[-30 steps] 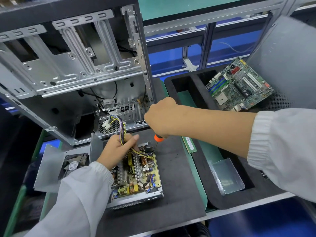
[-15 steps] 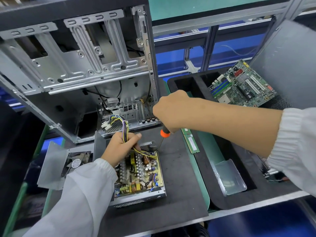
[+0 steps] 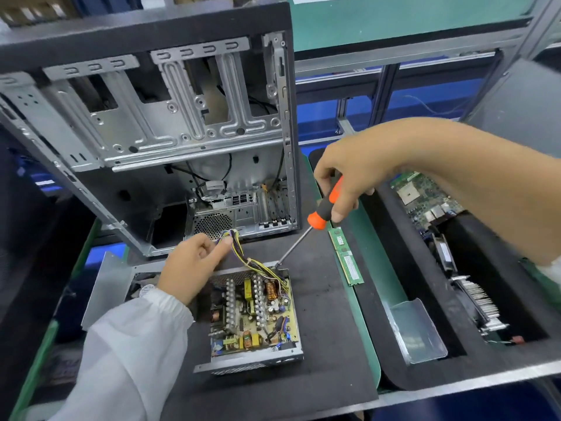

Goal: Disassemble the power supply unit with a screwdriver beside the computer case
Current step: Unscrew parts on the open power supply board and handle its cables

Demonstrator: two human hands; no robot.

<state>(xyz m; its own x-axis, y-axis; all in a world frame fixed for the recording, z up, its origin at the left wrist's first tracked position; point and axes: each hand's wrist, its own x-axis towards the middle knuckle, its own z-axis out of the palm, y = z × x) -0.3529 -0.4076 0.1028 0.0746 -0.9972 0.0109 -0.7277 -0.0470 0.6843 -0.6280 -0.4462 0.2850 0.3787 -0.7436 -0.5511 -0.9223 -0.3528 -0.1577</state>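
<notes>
Comparing with the earlier view, the right hand [image 3: 343, 180] has lifted and tilted the orange-and-black-handled screwdriver [image 3: 321, 209], fingers wrapped round its grip, so the whole handle and steel shaft now show; the tip meets the far right corner of the open grey metal power supply unit [image 3: 253, 311]. That unit lies on the black tabletop mat [image 3: 318, 314] just in front of the grey steel computer case [image 3: 170, 132]. The left hand [image 3: 191, 265], previously closed over the yellow and purple wire bundle [image 3: 239, 250], now only pinches it between thumb and forefinger, drawing it aside. Judgement: a corner screw on the circuit board is being addressed; board removal remains outstanding. A green memory stick [image 3: 346, 256] lies nearby.
</notes>
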